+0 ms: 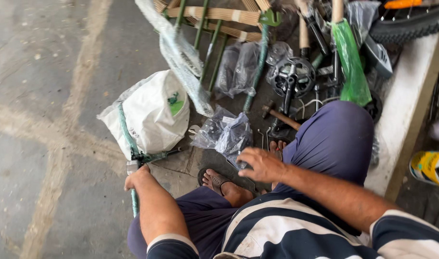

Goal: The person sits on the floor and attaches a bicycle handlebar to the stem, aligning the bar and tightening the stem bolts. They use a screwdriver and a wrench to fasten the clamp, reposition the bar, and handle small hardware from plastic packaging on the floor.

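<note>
left hand (135, 180): fingers closed round a green metal tube (128, 139), gripping it low on the shaft near a silver end fitting. the tube runs up across a white plastic bag (152, 112) and down past the person's knee toward the concrete floor (42, 110). the white bag is lumpy and full; contents not visible, only a green mark on its side.

right hand (261, 164): fingers bent and spread loosely, palm down, hovering over or touching small parts by the foot. cannot tell whether it holds anything. just beyond the fingertips lies a clear crumpled plastic bag (226, 133) with dark small hardware inside, too blurred to name. beside it, thin metal rods (265, 138) stand up from the ground.

the person squats, one sandalled foot (219, 182) between the two hands, dark blue trousers, striped shirt.

further out: a hammer (279, 116) with wooden handle lies near the knee. behind it a black chainwheel with crank (292, 76). two more grey plastic bags (238, 67) hold dark parts, not identifiable. a long piece wrapped in clear film (181, 52) slants over the white bag. green frame tubes taped in brown cardboard (214, 14) lie at the top. a bright green plastic sleeve (351, 62) covers another part at right, next to a black tyre (411, 21). a raised concrete ledge (401, 105) borders the right side.
</note>
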### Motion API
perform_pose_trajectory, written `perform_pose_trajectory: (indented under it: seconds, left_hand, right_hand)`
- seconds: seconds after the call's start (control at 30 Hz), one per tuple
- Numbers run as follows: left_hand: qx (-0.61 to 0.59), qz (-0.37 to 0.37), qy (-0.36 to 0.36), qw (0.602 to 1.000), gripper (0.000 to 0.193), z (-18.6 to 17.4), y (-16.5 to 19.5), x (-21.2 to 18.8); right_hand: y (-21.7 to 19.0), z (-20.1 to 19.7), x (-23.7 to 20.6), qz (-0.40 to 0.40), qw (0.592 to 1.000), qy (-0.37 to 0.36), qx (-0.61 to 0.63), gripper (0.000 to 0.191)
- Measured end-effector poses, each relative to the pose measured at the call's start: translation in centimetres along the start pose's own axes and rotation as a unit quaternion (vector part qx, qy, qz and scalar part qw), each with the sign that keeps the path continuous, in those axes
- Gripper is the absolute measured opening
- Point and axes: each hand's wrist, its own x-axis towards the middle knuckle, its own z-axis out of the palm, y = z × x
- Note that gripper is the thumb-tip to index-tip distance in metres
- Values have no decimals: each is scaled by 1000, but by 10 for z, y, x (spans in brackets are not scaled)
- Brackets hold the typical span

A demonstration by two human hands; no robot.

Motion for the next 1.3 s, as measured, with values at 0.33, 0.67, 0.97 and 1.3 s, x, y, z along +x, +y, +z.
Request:
perform_pose_trajectory:
  seconds: [0.33,0.67,0.97,1.3]
  left_hand:
    - [267,15,0,964,90,-10,-22,-6]
    - [466,172,-14,868,79,-18,-40,-8]
    - [611,245,-457,598,57,-88,-66,-75]
    - [716,323,-619,9,46,-125,-78,-137]
  right_hand:
    - [106,-75,144,303,938,166,33,35]
    - [124,-36,160,243,970,-1,6,70]
    - [97,-20,159,239,968,-81,8,103]
    - [133,-52,144,318,940,112,-46,51]
